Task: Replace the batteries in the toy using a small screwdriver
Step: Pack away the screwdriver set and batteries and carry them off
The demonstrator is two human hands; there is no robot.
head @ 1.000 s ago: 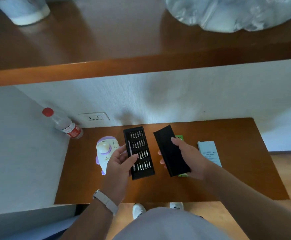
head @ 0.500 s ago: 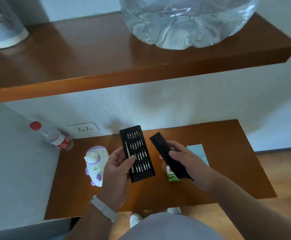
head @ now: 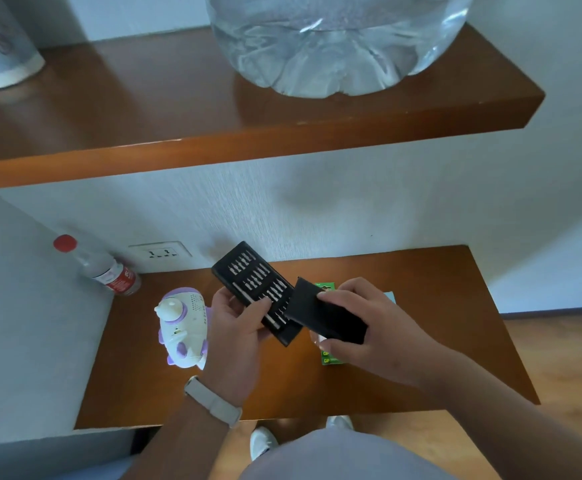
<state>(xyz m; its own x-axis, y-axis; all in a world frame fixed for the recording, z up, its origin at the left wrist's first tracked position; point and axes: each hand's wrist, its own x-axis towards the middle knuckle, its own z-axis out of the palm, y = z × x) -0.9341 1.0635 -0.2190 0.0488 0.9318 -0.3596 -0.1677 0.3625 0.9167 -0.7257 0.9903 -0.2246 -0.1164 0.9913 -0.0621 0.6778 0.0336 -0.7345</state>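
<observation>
Pale fabric watch strap (head: 213,401) is sitting nearest the camera, on the wrist of the left hand (head: 237,341). That hand is curling its fingers and thumb round the near end of a long black plastic tray of small silver screwdriver bits (head: 248,282). It is tilting the tray face-up, likely so the bits are not spilling and can be read.

Just right of that grip, the right hand (head: 369,334) is pinching a flat black sleeve-like cover (head: 327,318), thumb below and fingers on top. The cover's far corner is overlapping the tray's edge. I judge the cover is being held aside so a driver can be picked.

Left of the left-hand grip and lower, the white-and-purple plastic toy (head: 184,327) is lying untouched on the brown wooden desk (head: 438,341). Under the right-hand grip a green battery pack (head: 331,359) is waiting. Farther left, a clear red-capped bottle (head: 109,271) is standing by the wall. Above, a large clear water jug (head: 334,46) is standing on a wooden shelf (head: 144,133).
</observation>
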